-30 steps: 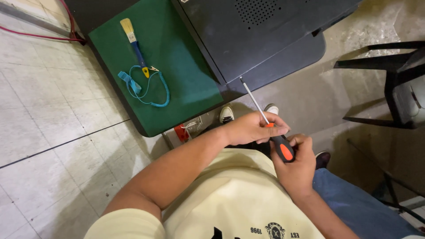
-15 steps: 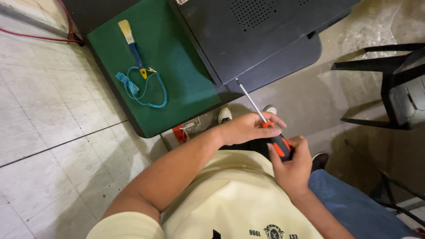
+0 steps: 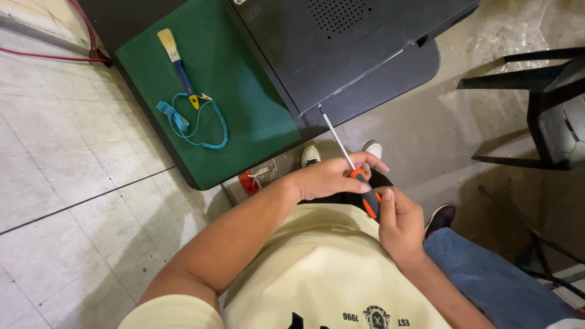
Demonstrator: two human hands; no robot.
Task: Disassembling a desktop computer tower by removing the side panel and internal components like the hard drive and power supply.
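Two hands shared one tool when we looked down: our left hand had its fingers curled closed around the top of the orange-and-black handle of a long, thin-shafted screwdriver, just where the steel shaft begins, and our right hand gripped the lower part of the handle from below. The tool sat just in front of our chest, past the near edge of the worktop, its tip reaching up to the near corner of the flat black metal case that lay across the worktop's far right side.

We judged the work would go best with the left fingers steadying the shaft while the right hand did the turning, the tip kept square and pressed firmly so it could not slip off.

On the green rectangular mat covering the worktop's left side lay a blue-handled paintbrush and, just beside it, a coiled teal wrist-strap cord, both well apart from the hands. Bare mat lay open between them and the case. To the right stood a black chair frame, leaving floor room for the right elbow.
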